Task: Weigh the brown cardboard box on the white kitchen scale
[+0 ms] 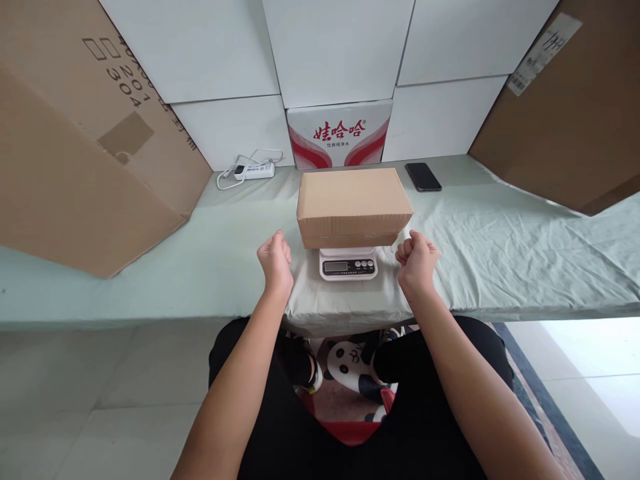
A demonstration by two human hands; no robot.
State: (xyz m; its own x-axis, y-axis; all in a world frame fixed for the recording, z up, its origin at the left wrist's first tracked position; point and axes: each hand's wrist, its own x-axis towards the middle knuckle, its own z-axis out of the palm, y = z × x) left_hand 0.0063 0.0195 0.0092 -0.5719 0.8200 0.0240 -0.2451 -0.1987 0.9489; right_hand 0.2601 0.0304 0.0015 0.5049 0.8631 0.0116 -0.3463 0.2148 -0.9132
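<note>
One small brown cardboard box (354,205), sitting shut on top of one white kitchen scale (348,263). Both in the middle of the table (500,253), near the front edge, on a pale green cloth. Most of the scale tucked under the box, only its front strip with the little screen and buttons showing. Numbers on the screen too small to read.

Two hands, one on each side of the scale. Left hand (275,257) curled into a loose fist, holding nothing, close beside the box's left end but not touching it. Right hand (417,259) curled into a fist too, holding nothing, close by the box's right end. Both forearms reaching straight out from the lap, wrists over the table edge.

One black phone (423,177) lying flat behind the box to the right. One white power strip (254,170) with a looped cord at the back left. One white carton with red writing (340,133) against the wall behind the box. Two big brown cardboard sheets, one leaning on the left (85,147), one on the right (565,113), both cut off by the picture edges.

Below the table, one panda mat (350,360), partly hidden by black-clad legs.
</note>
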